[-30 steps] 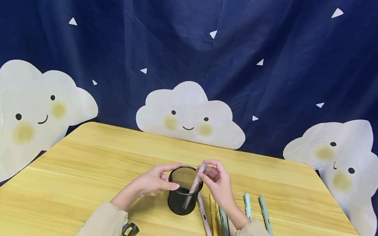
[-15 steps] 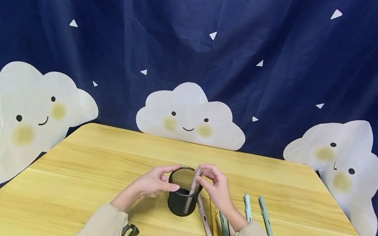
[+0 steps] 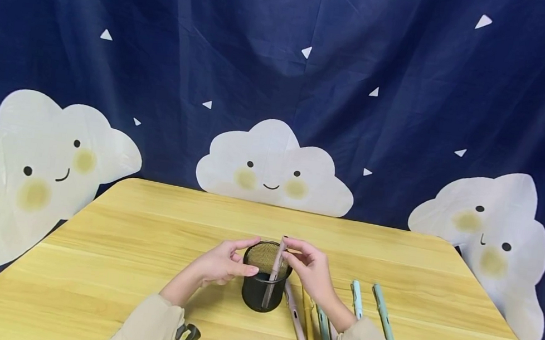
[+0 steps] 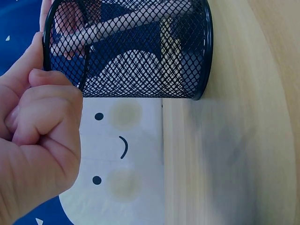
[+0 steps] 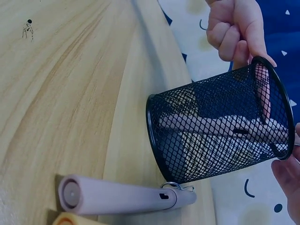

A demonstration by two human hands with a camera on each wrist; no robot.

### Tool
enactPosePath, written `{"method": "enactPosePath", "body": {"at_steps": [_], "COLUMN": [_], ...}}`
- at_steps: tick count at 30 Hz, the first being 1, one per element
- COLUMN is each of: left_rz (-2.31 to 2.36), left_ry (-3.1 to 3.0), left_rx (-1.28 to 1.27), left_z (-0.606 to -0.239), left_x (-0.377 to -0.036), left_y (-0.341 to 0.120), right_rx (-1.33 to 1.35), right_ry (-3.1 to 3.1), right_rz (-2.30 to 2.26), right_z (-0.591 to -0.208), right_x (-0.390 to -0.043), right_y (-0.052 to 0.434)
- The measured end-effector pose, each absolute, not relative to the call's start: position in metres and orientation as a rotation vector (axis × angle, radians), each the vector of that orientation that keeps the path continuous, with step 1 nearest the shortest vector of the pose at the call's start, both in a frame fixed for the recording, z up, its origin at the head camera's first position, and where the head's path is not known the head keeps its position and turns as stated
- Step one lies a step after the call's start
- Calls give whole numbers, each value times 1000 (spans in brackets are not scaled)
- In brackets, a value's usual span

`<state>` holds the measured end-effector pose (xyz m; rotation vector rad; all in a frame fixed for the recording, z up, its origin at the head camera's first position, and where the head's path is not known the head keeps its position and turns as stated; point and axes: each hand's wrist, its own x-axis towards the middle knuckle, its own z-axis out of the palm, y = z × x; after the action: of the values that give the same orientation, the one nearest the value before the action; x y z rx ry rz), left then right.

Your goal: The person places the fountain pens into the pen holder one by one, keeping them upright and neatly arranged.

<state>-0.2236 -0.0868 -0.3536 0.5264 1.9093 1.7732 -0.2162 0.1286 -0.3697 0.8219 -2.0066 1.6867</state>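
Head cam looked forward and down over the tabletop [image 3: 156, 218] from farthest back. Wrist cams sat close, rolled sideways in opposite directions, viewing the mesh cup [image 3: 254, 292] from left and right; all three shared it.

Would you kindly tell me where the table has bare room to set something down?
Two patches of the table are bare: left of the left sleeve, and behind the mesh cup, up to the curtain. Another lies right of the outermost green pen. Between cup and that pen it is crowded with loose pens and the right hand.
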Motion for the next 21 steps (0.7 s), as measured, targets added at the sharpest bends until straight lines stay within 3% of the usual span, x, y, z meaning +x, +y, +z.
{"method": "enactPosePath", "body": {"at_steps": [21], "left_rz": [1769], "left_ry": [1929], "left_rx": [530], "left_z": [-354], "left_x": [-224], "left_y": [-87], "right_rx": [727], "right_ry": [-2034], "right_rz": [1715], "right_z": [-370], "right_x": [-216], "right_y": [140]}}
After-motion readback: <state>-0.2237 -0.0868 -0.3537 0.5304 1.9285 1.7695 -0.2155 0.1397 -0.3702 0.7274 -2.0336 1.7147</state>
